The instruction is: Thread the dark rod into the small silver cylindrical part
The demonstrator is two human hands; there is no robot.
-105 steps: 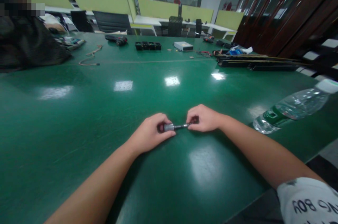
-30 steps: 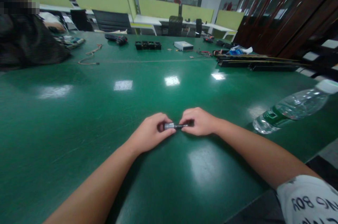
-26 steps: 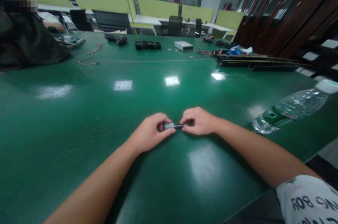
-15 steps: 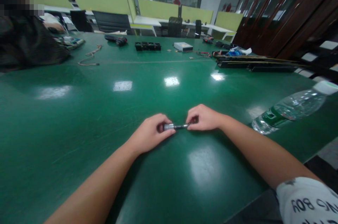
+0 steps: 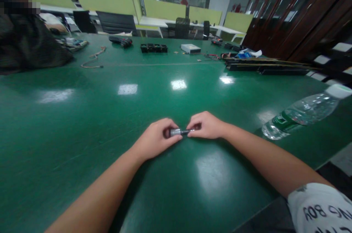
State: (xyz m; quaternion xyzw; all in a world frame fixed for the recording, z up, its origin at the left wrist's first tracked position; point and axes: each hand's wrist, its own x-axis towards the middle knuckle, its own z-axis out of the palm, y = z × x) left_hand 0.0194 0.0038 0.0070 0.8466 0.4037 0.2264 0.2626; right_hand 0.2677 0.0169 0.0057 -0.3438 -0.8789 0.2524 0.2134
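Low over the green table (image 5: 90, 115), my left hand (image 5: 154, 137) pinches a short silver cylinder (image 5: 175, 132) between thumb and fingers. From its right end a thin dark metal shaft (image 5: 184, 132) runs toward my right hand (image 5: 207, 126). The fingertips of that hand are closed around the shaft, close to the cylinder. Part of the shaft shows again inside the curl of my right fingers. Whether cylinder and shaft are one piece I cannot tell, nor what kind of tool or part this is. The cylinder's left end is hidden in my left hand.
A clear plastic bottle (image 5: 299, 115) with a white cap lies or leans at the right. Along the far side are a black block row (image 5: 154, 48), a white box (image 5: 190, 48), a cable (image 5: 93, 60) and dark long bars (image 5: 247, 66). Someone in dark clothing (image 5: 30, 46) is at the far left.
My right hand has slid left along the shaft, closer to the cylinder, so less of the shaft shows between the hands. My left hand stays in place.
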